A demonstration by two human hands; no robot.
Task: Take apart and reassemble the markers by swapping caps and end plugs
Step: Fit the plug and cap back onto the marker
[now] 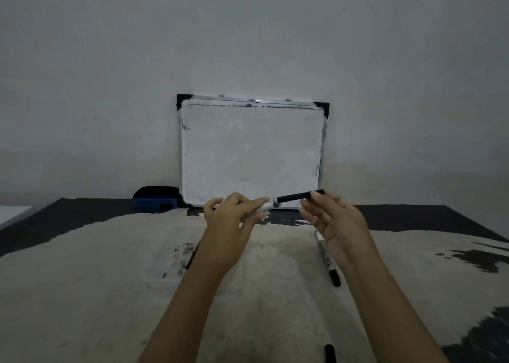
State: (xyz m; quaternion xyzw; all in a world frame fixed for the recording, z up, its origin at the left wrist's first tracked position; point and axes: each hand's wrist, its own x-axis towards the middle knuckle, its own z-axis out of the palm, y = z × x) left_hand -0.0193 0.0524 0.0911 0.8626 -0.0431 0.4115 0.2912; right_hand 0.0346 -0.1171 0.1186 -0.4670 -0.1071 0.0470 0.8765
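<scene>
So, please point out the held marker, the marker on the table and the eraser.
held marker (294,197), head view, black cap.
table marker (327,258), head view, barrel middle.
eraser (155,198), head view, front face.

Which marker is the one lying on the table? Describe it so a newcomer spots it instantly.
Start at the whiteboard leaning on the wall, then drop to the worn table below its right corner. The marker lies there, partly under the right hand. Unlike the held marker, it rests flat, black cap toward the viewer.

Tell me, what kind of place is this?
Probably a plain room at home or in a workshop: a worn, ink-stained table, a small whiteboard leaning on a bare wall, and a board eraser beside it.
</scene>
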